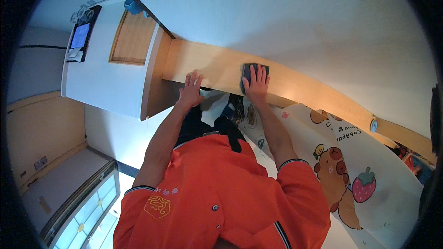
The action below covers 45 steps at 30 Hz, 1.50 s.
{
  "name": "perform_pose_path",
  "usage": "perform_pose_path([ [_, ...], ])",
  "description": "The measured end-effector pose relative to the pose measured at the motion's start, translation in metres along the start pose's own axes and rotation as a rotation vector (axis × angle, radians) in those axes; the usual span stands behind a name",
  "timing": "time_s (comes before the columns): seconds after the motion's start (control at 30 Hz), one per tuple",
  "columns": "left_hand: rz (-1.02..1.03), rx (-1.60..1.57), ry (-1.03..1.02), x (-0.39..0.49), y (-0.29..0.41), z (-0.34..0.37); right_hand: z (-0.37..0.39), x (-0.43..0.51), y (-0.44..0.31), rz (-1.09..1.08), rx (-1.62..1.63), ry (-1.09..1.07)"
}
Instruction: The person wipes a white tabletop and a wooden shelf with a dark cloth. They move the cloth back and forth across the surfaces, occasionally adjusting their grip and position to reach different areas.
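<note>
My right hand (257,83) lies flat over a folded dark grey cloth (246,72), pressing it against a long, light wooden ledge (214,60). Part of the cloth is hidden under the palm and fingers. Farther left, my left hand (190,91) is at the front edge of the same ledge with its fingers spread, the tips touching the wood. Nothing is held in it. The pale wall (277,17) rises directly behind the ledge.
A white cabinet (104,79) stands left, bearing a wooden tray (134,38), a blue mug (132,6) and a black tray (90,24) with glasses. A cartoon-printed white sheet (377,159) hangs below the ledge at right, near a round blue object (373,126). A glazed door (86,211) is lower left.
</note>
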<state>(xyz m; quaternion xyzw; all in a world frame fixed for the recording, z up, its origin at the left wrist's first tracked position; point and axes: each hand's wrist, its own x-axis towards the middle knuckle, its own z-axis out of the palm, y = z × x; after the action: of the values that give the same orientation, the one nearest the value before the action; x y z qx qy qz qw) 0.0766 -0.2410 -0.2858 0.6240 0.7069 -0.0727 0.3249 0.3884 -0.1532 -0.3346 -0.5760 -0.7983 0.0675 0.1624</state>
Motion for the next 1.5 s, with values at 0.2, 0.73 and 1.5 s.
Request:
perform_pose_path([
  [0.2,0.021,0.020,-0.036,0.000,-0.004,-0.003,-0.049,-0.038,0.041,-0.105,0.039,-0.120],
  [0.73,0.012,0.071,-0.073,0.004,-0.002,-0.006,0.006,0.023,-0.030,0.028,-0.002,-0.085],
  [1.5,0.089,0.104,-0.052,0.011,-0.018,0.007,0.007,0.042,-0.054,0.143,-0.006,-0.154],
])
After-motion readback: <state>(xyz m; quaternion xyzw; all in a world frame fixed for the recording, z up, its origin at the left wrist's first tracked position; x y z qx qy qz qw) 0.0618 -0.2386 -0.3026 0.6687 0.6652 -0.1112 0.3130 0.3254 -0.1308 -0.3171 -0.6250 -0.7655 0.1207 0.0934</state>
